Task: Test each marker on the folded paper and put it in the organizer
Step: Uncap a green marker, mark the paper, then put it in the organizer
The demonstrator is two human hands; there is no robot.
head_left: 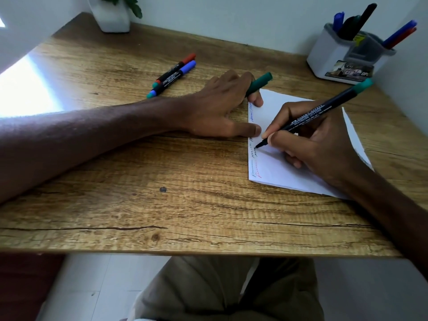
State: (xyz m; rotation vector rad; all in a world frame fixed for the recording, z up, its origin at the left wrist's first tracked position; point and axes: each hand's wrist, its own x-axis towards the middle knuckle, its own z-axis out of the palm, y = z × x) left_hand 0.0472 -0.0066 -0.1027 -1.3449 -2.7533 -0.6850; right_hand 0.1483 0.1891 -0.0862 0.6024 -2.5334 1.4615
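My right hand [317, 144] holds an uncapped black marker with a green end [322, 111], its tip touching the left part of the folded white paper [275, 172], which bears several coloured scribbles. My left hand [215, 107] rests flat on the desk, fingertips pinning the paper's left edge, with the green cap [259, 83] held between its fingers. Left of that hand lie two capped markers, a red one [177, 67] and a blue one [172, 78]. The white and grey organizer [333, 59] stands at the back right with several markers in it.
The wooden desk [162, 181] meets the wall at the back and right. A white plant pot [114, 17] stands at the back left. Bright sunlight falls on the desk's left edge. My knees show below the front edge.
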